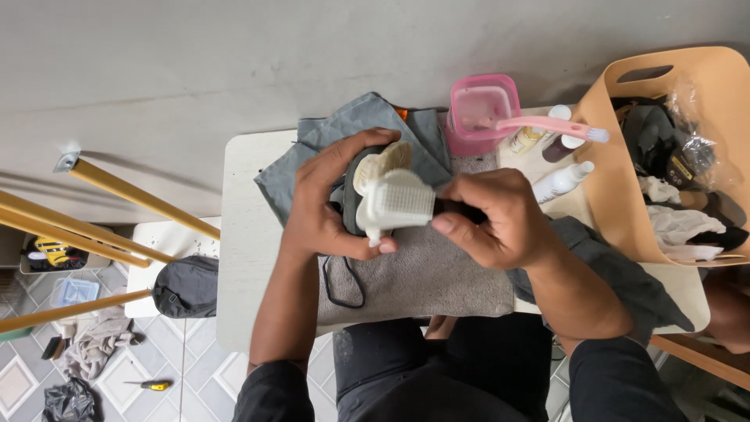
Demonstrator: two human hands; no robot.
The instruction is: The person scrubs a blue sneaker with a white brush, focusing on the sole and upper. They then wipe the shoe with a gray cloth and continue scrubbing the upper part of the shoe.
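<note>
My left hand [328, 199] grips a dark shoe [351, 205] with a cream insole, held over a grey towel [426, 273] on a small white table [242, 258]. My right hand [500, 219] holds a white brush [394, 205] by its dark handle and presses the brush head against the shoe. A black lace [344, 285] hangs from the shoe onto the towel. The rest of the shoe is hidden behind my fingers and the brush.
A pink tub [480, 105] with a pink long-handled brush [547, 126] stands at the table's back, beside white bottles [558, 181]. A tan basket [664, 148] of cloths sits on the right. Grey cloth [367, 125] lies behind the shoe. Yellow poles [101, 234] and a dark bag [187, 285] are left.
</note>
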